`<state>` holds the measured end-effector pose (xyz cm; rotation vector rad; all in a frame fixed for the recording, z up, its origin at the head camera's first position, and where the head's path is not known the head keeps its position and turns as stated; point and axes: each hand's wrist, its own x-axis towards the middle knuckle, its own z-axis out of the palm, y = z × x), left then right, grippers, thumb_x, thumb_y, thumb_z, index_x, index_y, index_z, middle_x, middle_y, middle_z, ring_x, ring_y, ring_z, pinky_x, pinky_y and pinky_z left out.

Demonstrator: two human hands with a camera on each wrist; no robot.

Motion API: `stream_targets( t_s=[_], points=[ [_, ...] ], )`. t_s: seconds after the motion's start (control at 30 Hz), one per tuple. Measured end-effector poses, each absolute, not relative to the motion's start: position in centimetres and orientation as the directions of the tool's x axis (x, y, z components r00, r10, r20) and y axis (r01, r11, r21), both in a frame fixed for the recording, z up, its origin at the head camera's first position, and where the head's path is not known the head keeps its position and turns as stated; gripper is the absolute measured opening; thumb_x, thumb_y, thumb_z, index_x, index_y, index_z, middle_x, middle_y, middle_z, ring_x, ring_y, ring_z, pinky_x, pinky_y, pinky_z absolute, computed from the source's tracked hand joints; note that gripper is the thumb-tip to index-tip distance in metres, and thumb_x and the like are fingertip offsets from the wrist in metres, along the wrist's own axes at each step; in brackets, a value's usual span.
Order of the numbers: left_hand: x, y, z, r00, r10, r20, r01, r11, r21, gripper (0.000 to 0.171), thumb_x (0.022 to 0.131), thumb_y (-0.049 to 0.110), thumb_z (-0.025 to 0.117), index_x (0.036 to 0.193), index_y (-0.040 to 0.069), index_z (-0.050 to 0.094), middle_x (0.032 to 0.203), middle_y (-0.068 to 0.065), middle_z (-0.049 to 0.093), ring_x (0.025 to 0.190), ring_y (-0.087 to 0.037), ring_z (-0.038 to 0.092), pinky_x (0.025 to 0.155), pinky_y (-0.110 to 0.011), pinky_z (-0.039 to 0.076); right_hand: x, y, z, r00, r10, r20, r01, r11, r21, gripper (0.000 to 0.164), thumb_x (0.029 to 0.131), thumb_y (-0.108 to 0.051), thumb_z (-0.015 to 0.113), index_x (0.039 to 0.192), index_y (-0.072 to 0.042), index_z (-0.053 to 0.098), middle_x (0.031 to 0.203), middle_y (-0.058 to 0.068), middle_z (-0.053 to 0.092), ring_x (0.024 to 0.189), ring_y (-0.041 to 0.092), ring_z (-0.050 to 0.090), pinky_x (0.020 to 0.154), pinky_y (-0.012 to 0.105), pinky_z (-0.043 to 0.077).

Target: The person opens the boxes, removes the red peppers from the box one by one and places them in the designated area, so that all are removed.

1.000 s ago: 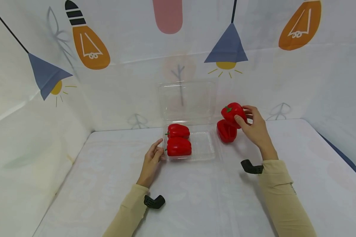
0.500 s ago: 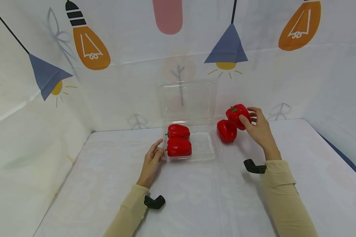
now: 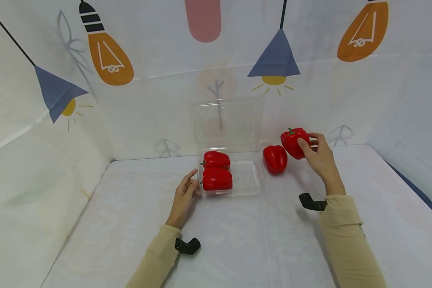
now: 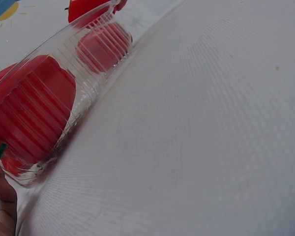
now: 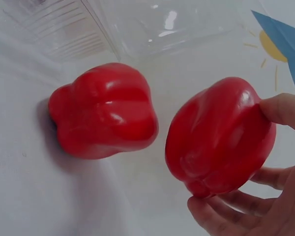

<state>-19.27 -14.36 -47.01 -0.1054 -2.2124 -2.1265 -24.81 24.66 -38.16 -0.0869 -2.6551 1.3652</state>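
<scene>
My right hand holds a red bell pepper with a green stem, thumb on the near side and fingers behind it. In the right wrist view this held pepper is apart from a second bell pepper, which sits on the table just right of the clear plastic clamshell box. Two more bell peppers, a rear one and a front one, lie side by side in the box's left half, stems to the left. My left hand touches the box's left side, index finger extended.
The box's clear lid stands raised at the back, near the patterned cloth wall. A white cloth covers the table. Black devices, one on the left wrist and one on the right, stick out from the sleeves.
My right hand has moved to the right with the held bell pepper, away from the pepper on the table, and its stem has turned more upward. My left hand has stayed in place.
</scene>
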Motion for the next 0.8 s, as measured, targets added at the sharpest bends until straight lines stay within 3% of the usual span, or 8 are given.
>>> stream_targets(
  t_s=[0.3,0.8],
  points=[
    [-19.4,-14.4,-47.0,-0.995,0.005,0.100,0.100,0.025,0.995,0.040,0.099,0.014,0.047,0.139,0.011,0.044,0.086,-0.001,0.050,0.074,-0.009,0.052,0.074,-0.018,0.048,-24.9,25.3,-38.4,-0.987,0.159,0.036,0.064,0.578,-0.814,0.079,0.094,-0.059,0.033,0.147,-0.003,0.019,0.139,0.031,0.036,0.121,0.047,0.042,0.096,0.061,0.042],
    [-19.5,-14.5,-47.3,-0.996,0.005,0.092,0.092,0.018,0.996,0.040,0.099,0.015,0.047,0.139,0.016,0.045,0.091,-0.010,0.050,0.077,-0.013,0.052,0.075,-0.019,0.048,-25.0,26.4,-39.6,-0.986,0.143,-0.090,0.158,0.601,-0.783,0.087,0.093,-0.063,0.027,0.147,0.004,0.015,0.141,0.035,0.031,0.126,0.050,0.034,0.100,0.062,0.038]
  ],
)
